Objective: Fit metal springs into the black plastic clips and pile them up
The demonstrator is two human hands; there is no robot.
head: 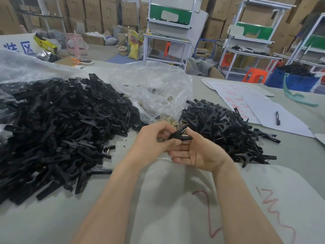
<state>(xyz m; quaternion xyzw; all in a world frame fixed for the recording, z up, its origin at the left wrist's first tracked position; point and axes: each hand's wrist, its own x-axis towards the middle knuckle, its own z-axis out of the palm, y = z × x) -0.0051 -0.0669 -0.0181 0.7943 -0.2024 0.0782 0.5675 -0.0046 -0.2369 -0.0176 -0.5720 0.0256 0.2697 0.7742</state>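
Note:
A black plastic clip is held over the table between both hands. My left hand pinches its left end with closed fingers. My right hand supports it from the right and below, palm turned up. A large heap of loose black clip parts spreads across the left. On the right lies a smaller pile of clips with metal springs fitted. Small brass-coloured springs spill from a clear plastic bag just beyond my hands.
White paper sheets with red writing and a black pen lie at the right. A clear bag rises behind the left heap. A green strap lies far right. Shelving racks, stools and cardboard boxes stand beyond the table.

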